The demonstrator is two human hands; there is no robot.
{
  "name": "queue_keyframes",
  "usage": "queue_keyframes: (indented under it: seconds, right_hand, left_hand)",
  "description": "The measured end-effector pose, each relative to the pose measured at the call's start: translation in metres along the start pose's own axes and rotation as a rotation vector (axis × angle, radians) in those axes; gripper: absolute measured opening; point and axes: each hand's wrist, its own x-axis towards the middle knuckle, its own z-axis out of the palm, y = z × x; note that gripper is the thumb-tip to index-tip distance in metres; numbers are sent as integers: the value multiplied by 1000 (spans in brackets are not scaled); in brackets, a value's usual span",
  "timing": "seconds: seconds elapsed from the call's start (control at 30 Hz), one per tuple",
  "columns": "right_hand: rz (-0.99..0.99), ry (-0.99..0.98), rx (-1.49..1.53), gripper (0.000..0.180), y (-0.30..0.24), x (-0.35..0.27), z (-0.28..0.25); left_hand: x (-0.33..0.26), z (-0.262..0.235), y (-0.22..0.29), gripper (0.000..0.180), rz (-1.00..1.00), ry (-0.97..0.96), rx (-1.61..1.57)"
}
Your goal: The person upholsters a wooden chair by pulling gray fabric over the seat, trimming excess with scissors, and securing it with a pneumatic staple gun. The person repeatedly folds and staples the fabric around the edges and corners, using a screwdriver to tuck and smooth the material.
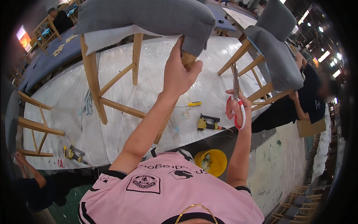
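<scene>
Scissors [235, 100], red-handled, in right hand [238, 108], fingers closed thru the loops, blades shut & pointing up. Left hand [179, 72] w/ grip closed on wooden leg [188, 59] of upturned chair [149, 22], at edge of its grey fabric seat. Chair stands on plastic-wrapped bench [149, 112]. Yellow staple gun [208, 123] & screwdriver [191, 104] lie on bench near right hand, not touching it.

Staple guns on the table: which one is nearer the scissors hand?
The yellow-and-black staple gun lying mid-table beside the yellow-handled screwdriver, just left of the right hand with the red-handled scissors. The other gun lies at the table's far left edge.
</scene>
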Motion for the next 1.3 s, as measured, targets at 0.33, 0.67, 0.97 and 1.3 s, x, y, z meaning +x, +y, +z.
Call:
queue_keyframes:
  seconds: [0.33,0.67,0.97,1.3]
  right_hand:
    - [34,-261,-251,69,-50,41,-11]
    - [-5,-366,-628,96,-68,91,-23]
    - [-35,-621,-815,81,-95,122,-16]
    - [-39,-696,-798,73,-118,127,0]
  left_hand:
    - [20,-38,17,52,-337,217,-208]
    - [-12,-27,6,31,-76,212,-146]
    - [-17,-22,19,35,-235,217,-292]
    - [-15,-24,9,33,-103,160,-256]
